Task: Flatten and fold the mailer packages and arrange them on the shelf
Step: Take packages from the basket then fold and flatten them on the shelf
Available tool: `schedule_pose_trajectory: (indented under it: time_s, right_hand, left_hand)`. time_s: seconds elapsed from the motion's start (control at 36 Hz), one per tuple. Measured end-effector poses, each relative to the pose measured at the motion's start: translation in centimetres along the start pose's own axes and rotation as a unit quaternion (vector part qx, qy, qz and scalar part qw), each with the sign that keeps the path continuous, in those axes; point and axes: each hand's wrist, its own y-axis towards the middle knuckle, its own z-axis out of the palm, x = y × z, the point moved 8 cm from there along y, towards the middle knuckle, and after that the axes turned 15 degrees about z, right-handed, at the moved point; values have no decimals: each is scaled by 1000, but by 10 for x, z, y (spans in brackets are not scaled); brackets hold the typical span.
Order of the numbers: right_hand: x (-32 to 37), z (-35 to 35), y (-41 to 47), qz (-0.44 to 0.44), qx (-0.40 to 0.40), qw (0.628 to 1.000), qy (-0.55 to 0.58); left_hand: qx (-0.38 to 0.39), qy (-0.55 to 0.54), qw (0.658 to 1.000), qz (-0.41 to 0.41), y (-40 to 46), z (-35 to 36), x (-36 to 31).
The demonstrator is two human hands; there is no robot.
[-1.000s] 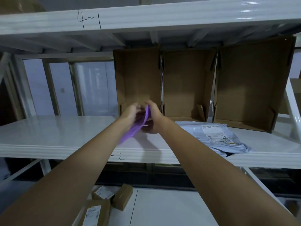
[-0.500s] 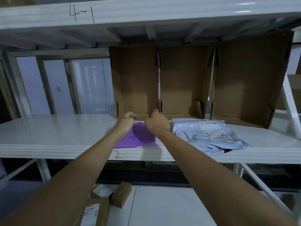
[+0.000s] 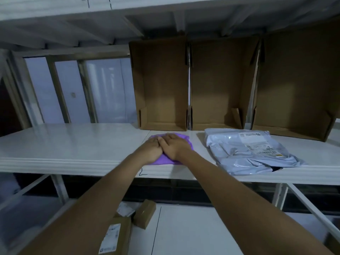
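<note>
Head view: both hands lie flat, fingers straight, left hand and right hand side by side, pressing the purple mailer down by the shelf front edge. It looks thin, soft, light and probably slippery; best pinched at an edge.

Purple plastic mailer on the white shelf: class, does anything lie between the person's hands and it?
Nothing visible does. The left hand and right hand both press flat, side by side, straight onto the purple plastic mailer on the white shelf. The crumpled grey mailer lies apart to the right.
</note>
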Motion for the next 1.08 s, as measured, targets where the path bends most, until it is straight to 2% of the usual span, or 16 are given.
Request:
schedule_pose_trajectory:
  time_s: [0.14,0.44,0.94,1.08]
  right_hand:
    - [-10,6,3,9,36,999,-18]
    - [-12,15,16,18,43,998,-51]
    - [-14,13,14,39,40,998,-38]
    - [-16,9,8,45,56,997,-28]
  left_hand:
    - [20,33,999,-12,10,9,8]
    - [65,24,997,-32,6,7,0]
    - [68,22,996,-48,5,9,4]
    - [72,24,994,-75,3,8,12]
